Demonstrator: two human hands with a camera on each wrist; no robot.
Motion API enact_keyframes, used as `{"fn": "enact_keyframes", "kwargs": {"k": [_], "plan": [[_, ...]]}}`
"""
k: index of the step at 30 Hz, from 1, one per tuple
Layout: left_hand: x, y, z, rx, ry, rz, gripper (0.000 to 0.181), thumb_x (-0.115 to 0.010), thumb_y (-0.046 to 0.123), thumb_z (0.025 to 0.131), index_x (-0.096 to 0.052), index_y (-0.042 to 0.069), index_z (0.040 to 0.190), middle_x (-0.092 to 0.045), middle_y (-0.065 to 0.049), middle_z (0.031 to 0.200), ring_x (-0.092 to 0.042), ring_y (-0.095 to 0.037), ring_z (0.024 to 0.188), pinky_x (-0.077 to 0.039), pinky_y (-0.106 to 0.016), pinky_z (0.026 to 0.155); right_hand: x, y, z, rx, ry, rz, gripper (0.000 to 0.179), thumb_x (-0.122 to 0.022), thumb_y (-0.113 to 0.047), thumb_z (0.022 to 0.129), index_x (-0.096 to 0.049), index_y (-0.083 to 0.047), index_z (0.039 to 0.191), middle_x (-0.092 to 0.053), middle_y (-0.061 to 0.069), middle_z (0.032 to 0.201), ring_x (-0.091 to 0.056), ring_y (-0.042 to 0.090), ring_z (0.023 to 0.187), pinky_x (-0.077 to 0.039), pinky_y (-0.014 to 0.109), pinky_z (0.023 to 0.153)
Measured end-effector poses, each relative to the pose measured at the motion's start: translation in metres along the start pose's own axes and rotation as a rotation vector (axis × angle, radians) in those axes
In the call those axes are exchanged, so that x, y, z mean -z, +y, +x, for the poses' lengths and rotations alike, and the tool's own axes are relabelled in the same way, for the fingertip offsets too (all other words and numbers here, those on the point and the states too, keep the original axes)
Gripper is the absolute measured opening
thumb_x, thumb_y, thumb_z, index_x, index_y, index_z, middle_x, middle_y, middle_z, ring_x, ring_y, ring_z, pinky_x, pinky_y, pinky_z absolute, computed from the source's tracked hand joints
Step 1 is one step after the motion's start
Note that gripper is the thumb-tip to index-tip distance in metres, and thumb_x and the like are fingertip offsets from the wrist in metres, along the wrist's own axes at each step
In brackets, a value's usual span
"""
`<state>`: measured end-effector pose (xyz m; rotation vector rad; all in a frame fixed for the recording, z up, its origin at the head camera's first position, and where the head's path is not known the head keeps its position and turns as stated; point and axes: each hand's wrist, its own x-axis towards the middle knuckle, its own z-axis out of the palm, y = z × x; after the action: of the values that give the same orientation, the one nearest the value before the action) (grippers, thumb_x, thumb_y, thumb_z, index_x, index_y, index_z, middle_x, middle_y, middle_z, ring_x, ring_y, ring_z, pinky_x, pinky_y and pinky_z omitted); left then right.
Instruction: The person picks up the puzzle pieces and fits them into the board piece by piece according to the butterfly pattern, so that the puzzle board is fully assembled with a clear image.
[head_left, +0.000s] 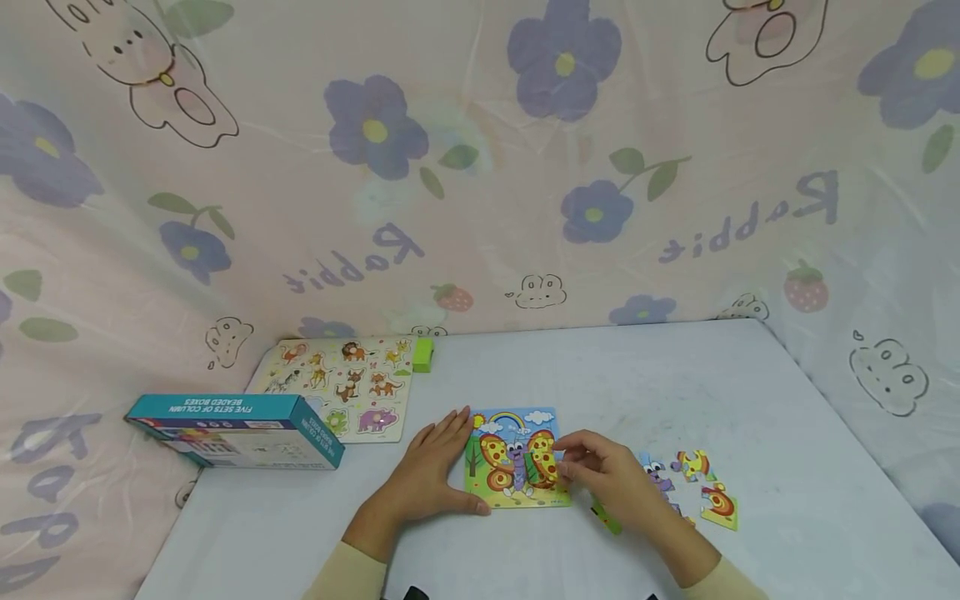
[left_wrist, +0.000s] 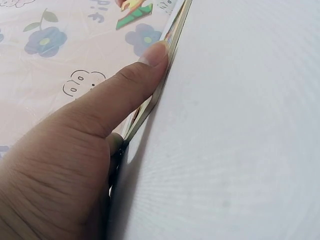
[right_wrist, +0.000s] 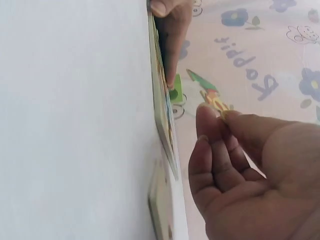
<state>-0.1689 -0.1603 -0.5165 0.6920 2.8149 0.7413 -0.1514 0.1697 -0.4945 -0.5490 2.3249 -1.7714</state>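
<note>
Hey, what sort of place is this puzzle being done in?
Probably an indoor play corner, perhaps staged: pale pink sheeting printed with purple flowers rises behind and beside a white table holding a colourful square butterfly puzzle and a cream rectangular animal-picture board.

Before you, one pale pink cloth backdrop point(head_left: 495, 225), hung on three sides: purple flowers point(head_left: 375, 129), outlined rabbits point(head_left: 542, 292), strawberries point(head_left: 806, 287), "Rabbit" lettering point(head_left: 720, 237) (reversed, from where you look). Beneath it, one whitish table point(head_left: 570, 367), smooth-topped. Light: soft, with a faint sheen on the cloth's creases.
</note>
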Motion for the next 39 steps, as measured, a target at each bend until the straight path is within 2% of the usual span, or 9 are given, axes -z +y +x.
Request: {"fn": "enact_keyframes", "kwargs": {"k": [6,15,20,25,30,36,39], "plan": [[0.000,0.000,0.000,0.001,-0.002,0.003,0.138,-0.078,0.089,0.071,-0.027,0.012,0.174,-0.013,0.002,0.181,-0.005,-0.020,0.166,-0.007,-0.054,0.130,-0.019,0.001,0.010,-0.027,0.002,0.079,0.014,-0.074,-0.004,0.104,-0.072,0.002,0.117,-0.071,0.012,0.101,-0.077,0.029,0.091,-0.065,0.034,0.081],[0.000,-0.002,0.000,-0.017,0.006,0.012,0.136,-0.077,0.088,0.074,-0.027,0.011,0.174,-0.013,0.001,0.182,-0.006,-0.022,0.166,-0.008,-0.055,0.130,-0.047,0.000,0.027,-0.083,-0.002,0.164,0.015,-0.072,-0.002,0.104,-0.071,0.003,0.118,-0.070,0.014,0.100,-0.078,0.031,0.088,-0.066,0.035,0.079],[0.002,0.000,-0.001,-0.012,-0.001,0.009,0.135,-0.078,0.087,0.074,-0.027,0.011,0.174,-0.012,0.001,0.182,-0.006,-0.021,0.166,-0.008,-0.055,0.130,-0.060,-0.001,0.035,-0.092,0.028,0.180,0.015,-0.072,0.000,0.104,-0.071,0.006,0.118,-0.069,0.012,0.095,-0.078,0.030,0.083,-0.066,0.034,0.074],[0.003,0.001,-0.001,-0.014,-0.001,-0.010,0.134,-0.081,0.084,0.074,-0.028,0.010,0.173,-0.014,0.001,0.181,-0.007,-0.022,0.166,-0.008,-0.055,0.130,-0.069,-0.004,0.041,-0.080,0.079,0.115,0.015,-0.073,-0.001,0.102,-0.072,0.005,0.116,-0.069,0.008,0.088,-0.076,0.027,0.076,-0.064,0.032,0.067],[0.002,0.000,-0.001,-0.023,0.001,-0.014,0.134,-0.081,0.083,0.075,-0.028,0.009,0.173,-0.015,-0.001,0.181,-0.007,-0.023,0.166,-0.009,-0.057,0.130,-0.077,-0.007,0.048,-0.075,0.141,-0.042,0.012,-0.074,-0.002,0.100,-0.074,0.001,0.111,-0.068,0.002,0.082,-0.071,0.018,0.069,-0.057,0.026,0.060],[0.002,-0.001,-0.001,-0.025,0.001,-0.011,0.134,-0.080,0.084,0.076,-0.028,0.009,0.173,-0.014,0.000,0.181,-0.007,-0.023,0.166,-0.009,-0.057,0.130,-0.084,-0.007,0.051,-0.090,0.187,-0.121,0.008,-0.075,-0.005,0.099,-0.074,-0.002,0.107,-0.069,-0.001,0.080,-0.068,0.015,0.066,-0.055,0.026,0.058],[0.001,-0.001,-0.001,-0.023,0.002,-0.008,0.133,-0.080,0.084,0.075,-0.029,0.010,0.173,-0.014,0.001,0.181,-0.007,-0.022,0.166,-0.009,-0.057,0.130,-0.085,-0.008,0.050,-0.085,0.192,-0.187,0.006,-0.077,-0.008,0.099,-0.075,-0.005,0.105,-0.068,-0.004,0.082,-0.065,0.013,0.070,-0.054,0.027,0.061]]}}
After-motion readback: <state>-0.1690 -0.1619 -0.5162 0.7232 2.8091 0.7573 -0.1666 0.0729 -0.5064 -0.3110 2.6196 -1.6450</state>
